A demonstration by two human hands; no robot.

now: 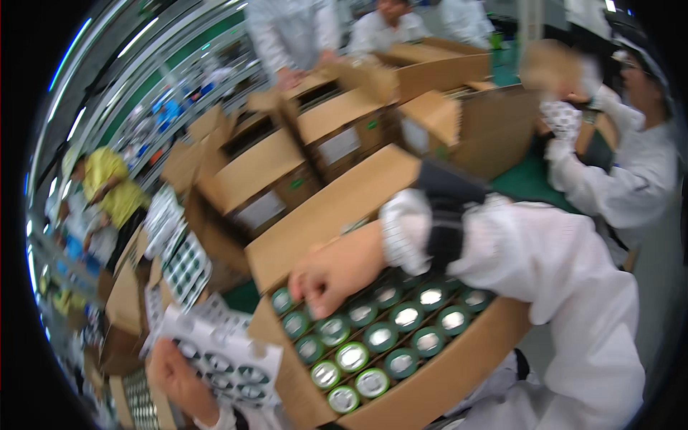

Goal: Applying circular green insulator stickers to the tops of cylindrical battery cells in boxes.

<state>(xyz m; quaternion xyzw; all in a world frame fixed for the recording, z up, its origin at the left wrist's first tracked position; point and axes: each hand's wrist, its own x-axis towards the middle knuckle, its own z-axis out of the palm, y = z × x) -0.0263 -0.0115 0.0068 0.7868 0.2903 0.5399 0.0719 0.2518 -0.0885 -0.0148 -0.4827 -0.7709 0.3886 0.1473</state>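
Left hand: pinches the perforated white sheet by its left edge, left of the carton, likely for easy reach.
Right hand: curled over far-left cylindrical cells; cannot tell whether pinching.
Cells: upright, likely steadied by close packing.

Loose white sleeves, gathered right cuff, broad black forearm strap
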